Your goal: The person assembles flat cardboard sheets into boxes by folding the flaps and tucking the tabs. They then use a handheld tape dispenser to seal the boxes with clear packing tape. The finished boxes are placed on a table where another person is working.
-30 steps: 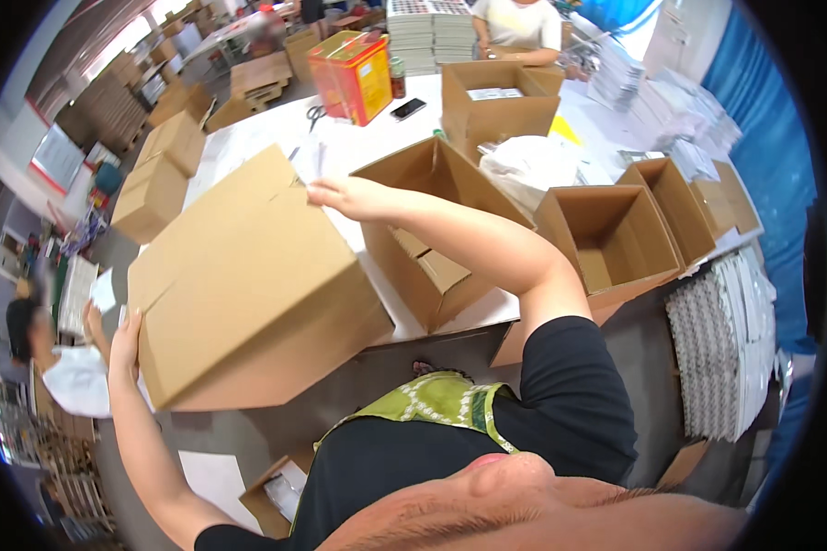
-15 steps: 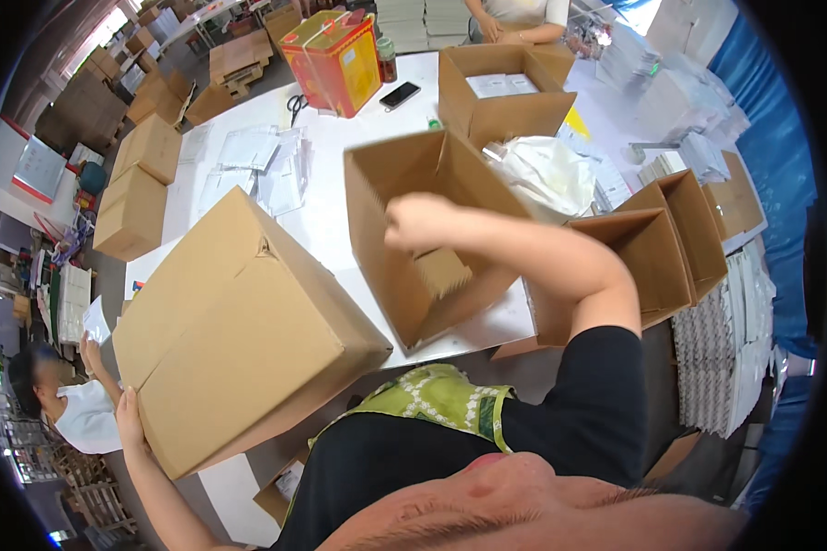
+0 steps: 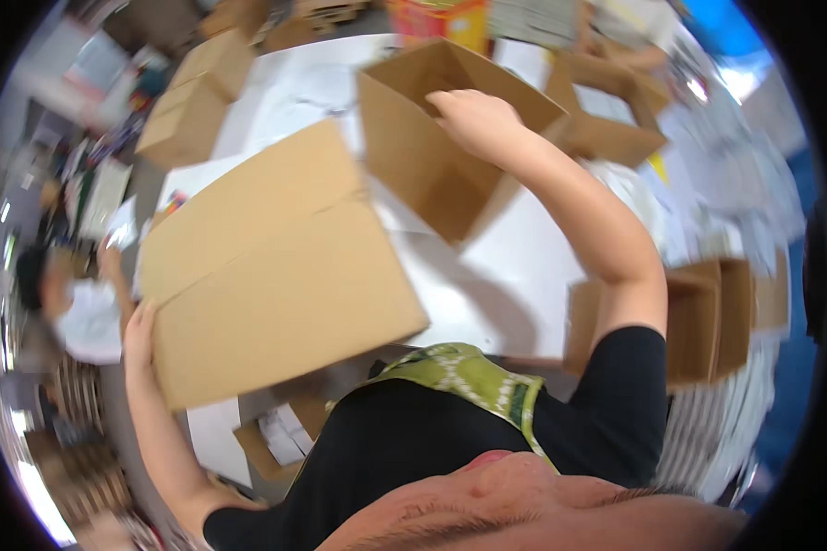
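Observation:
A large closed cardboard box (image 3: 276, 275) stands tilted in front of me on the left, its flap seam running across the near face. My left hand (image 3: 139, 338) grips its left edge, fingers partly hidden behind it. Beyond and to the right is an open cardboard box (image 3: 413, 151), tilted over the white table. My right hand (image 3: 480, 121) is at this open box's mouth, the fingers bent and held together against its inside. Whatever they hold is hidden, and the box's near right side is partly covered by my forearm.
Open cartons (image 3: 708, 321) stand at the right edge of the white table (image 3: 469, 294); another carton (image 3: 616, 101) is at the back right near a person's arms. A white plastic bag (image 3: 629, 188) lies beside it. Stacked boxes (image 3: 188, 115) stand at left, near another person (image 3: 92, 317).
My view has shifted, so the table appears higher and further right. The open box has moved away from me along with my right hand. The closed box is turned more level, my left hand still on it.

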A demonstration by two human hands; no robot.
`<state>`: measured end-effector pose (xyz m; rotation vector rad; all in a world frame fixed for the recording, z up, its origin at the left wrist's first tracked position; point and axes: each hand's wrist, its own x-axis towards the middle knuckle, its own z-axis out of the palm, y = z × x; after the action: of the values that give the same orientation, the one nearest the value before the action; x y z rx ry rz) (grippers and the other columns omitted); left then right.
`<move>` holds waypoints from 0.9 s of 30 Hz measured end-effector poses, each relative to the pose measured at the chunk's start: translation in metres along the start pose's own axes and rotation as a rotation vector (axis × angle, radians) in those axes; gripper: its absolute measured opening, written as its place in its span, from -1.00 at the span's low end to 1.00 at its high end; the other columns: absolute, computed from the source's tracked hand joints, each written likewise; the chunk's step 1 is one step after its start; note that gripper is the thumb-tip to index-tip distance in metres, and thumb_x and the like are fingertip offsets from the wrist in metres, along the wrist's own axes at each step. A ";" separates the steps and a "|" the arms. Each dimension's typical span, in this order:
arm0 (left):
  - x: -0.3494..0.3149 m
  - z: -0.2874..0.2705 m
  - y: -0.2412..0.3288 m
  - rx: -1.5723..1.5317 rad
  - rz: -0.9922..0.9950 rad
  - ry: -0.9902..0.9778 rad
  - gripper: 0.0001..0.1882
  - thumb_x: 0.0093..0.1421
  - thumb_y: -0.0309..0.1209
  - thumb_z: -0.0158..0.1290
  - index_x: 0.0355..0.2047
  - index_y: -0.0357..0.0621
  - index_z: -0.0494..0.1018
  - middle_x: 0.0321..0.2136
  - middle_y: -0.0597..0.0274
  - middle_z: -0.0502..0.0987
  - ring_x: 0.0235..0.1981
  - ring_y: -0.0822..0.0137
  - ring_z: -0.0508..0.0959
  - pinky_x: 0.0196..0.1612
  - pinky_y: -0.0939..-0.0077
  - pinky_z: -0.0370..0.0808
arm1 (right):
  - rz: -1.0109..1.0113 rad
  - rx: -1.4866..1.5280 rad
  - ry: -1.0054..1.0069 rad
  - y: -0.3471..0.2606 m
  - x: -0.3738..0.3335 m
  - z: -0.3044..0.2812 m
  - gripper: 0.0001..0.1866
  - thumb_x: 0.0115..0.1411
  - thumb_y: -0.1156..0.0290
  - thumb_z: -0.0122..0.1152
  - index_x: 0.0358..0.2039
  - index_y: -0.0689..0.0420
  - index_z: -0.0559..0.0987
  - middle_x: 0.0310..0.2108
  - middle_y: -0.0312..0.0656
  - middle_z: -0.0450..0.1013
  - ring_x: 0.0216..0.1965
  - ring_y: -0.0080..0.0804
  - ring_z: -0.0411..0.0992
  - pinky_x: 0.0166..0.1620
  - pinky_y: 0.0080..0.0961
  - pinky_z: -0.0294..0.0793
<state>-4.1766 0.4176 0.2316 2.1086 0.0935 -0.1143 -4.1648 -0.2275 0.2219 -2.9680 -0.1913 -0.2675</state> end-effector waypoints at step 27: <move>0.157 0.076 0.030 -0.028 0.357 -0.698 -0.31 0.24 0.07 -0.08 0.22 -0.14 0.18 -0.25 0.03 0.59 -0.50 0.30 0.62 -0.49 0.48 0.54 | -0.160 -0.022 -0.212 -0.295 0.057 0.005 -0.30 0.21 0.33 -0.08 0.35 0.13 0.02 0.36 0.02 -0.04 0.39 -0.03 -0.12 0.35 -0.05 -0.21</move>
<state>-4.0204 0.3400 0.1991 1.9130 -0.6863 -0.6146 -4.1497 0.0692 0.2699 -3.0024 -0.4548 0.0288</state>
